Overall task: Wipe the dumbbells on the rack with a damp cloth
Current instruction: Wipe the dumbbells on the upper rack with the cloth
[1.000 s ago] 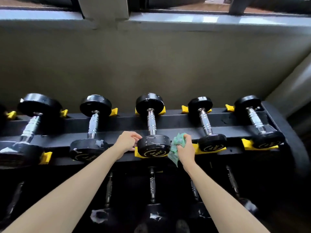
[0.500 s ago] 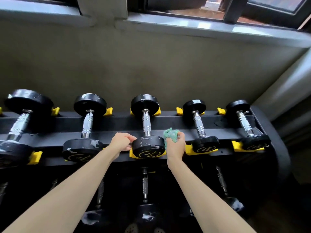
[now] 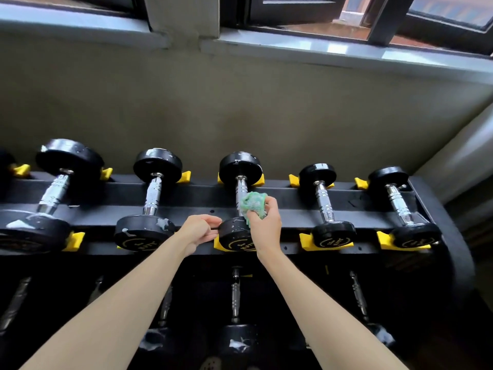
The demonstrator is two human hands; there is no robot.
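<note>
On the top rails of the rack [image 3: 106, 196], against the wall [image 3: 240, 102], a row of dumbbells [image 3: 324, 198] lies in yellow cradles [image 3: 305, 240], handles running near to far. At the centre dumbbell [image 3: 240, 166] the right hand [image 3: 265, 227] pinches a crumpled green cloth [image 3: 253, 204] between thumb and curled fingers, holding it against the right side of the chrome handle just beyond the near head. The left hand [image 3: 198, 232] sits just left of that head, fingers curled together, tips touching its edge. White smears [image 3: 162, 224] mark the dumbbells further left.
</note>
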